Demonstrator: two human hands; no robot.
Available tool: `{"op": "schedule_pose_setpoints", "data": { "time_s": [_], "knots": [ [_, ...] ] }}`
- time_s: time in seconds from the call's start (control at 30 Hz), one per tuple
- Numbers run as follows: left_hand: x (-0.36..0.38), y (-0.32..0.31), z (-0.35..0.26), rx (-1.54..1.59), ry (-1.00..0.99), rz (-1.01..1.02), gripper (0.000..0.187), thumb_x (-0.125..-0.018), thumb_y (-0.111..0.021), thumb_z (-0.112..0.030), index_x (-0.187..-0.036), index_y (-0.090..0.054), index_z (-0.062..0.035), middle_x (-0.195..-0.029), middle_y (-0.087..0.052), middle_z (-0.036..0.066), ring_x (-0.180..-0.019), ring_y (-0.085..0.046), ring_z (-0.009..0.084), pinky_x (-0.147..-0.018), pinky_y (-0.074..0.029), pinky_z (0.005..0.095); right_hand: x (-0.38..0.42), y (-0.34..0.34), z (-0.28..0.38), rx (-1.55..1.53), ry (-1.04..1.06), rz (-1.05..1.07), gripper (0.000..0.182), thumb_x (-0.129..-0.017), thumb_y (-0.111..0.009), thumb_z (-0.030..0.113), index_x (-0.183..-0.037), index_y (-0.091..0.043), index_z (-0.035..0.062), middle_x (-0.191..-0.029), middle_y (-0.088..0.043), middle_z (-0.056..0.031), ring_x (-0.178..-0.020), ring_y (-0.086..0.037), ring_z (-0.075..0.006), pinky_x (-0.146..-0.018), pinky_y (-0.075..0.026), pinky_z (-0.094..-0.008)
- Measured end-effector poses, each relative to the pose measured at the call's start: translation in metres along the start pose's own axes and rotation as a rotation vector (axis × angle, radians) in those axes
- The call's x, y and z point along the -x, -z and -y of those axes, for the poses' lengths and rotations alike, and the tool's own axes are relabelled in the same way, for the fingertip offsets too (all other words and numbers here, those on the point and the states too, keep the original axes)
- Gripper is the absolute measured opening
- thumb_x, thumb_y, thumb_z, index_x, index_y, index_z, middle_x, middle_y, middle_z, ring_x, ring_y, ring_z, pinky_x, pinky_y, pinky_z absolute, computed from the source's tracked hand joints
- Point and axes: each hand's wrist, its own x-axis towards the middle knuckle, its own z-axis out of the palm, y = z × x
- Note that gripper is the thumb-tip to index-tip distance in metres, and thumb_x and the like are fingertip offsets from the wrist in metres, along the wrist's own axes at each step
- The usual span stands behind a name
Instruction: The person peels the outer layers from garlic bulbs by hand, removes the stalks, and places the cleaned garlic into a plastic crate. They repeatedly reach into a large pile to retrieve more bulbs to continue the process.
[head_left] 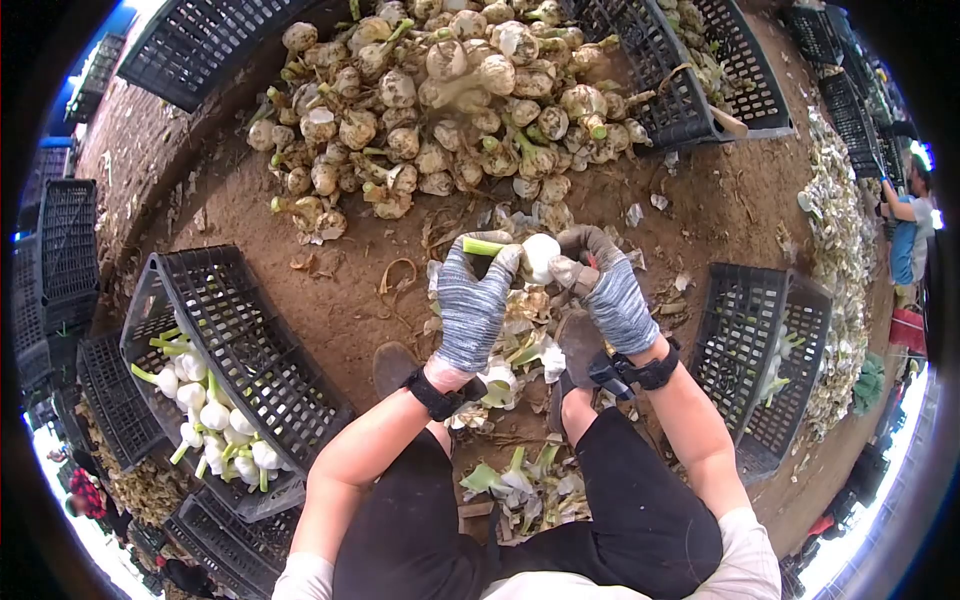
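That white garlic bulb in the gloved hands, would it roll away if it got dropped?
Probably a little. The garlic bulb looks round and smooth, so it could roll, but its green stalk sticks out sideways and would likely stop it soon. It seems firm, since the left hand and right hand grip it without squashing it.

Seated person's 2 bare forearms reach forward between the knees; gloved left hand (474,300) and gloved right hand (605,285) meet, fingers (500,262) curled inward.
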Motion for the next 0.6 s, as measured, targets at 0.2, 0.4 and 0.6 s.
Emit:
{"op": "schedule_pose_setpoints", "data": {
  "time_s": [0.2,0.4,0.6],
  "knots": [
    [-0.004,0.008,0.015,0.349,0.353,-0.025,0.013,-0.087,-0.061,-0.009,-0.097,-0.058,-0.0021,-0.080,-0.061,0.003,-0.068,-0.059,0.0104,-0.059,-0.051,0.0219,-0.003,0.015,-0.024,0.777,0.273,-0.102,0.026,-0.080,-0.060,0.008,-0.104,-0.054,0.0020,-0.097,-0.063,-0.0131,-0.087,-0.062,-0.0236,-0.075,-0.049,-0.0353],
    [-0.004,0.006,0.018,0.510,0.579,-0.024,0.012,-0.086,-0.063,-0.013,-0.092,-0.060,-0.0034,-0.078,-0.061,0.003,-0.066,-0.059,0.0102,-0.056,-0.051,0.0216,0.005,0.012,-0.029,0.548,0.314,-0.112,0.044,-0.080,-0.062,0.014,-0.122,-0.049,0.0061,-0.108,-0.060,-0.0122,-0.099,-0.058,-0.0246,-0.087,-0.045,-0.0343],
    [-0.007,0.019,0.008,0.087,0.445,0.442,0.041,-0.078,-0.069,-0.006,-0.115,-0.053,-0.0013,-0.097,-0.060,0.006,-0.085,-0.058,0.0122,-0.073,-0.051,0.0256,0.028,0.032,-0.003,0.166,0.166,-0.072,0.051,-0.076,-0.068,0.012,-0.123,-0.049,0.0062,-0.111,-0.057,-0.0078,-0.089,-0.058,-0.0128,-0.076,-0.050,-0.0234]
  ]
}}
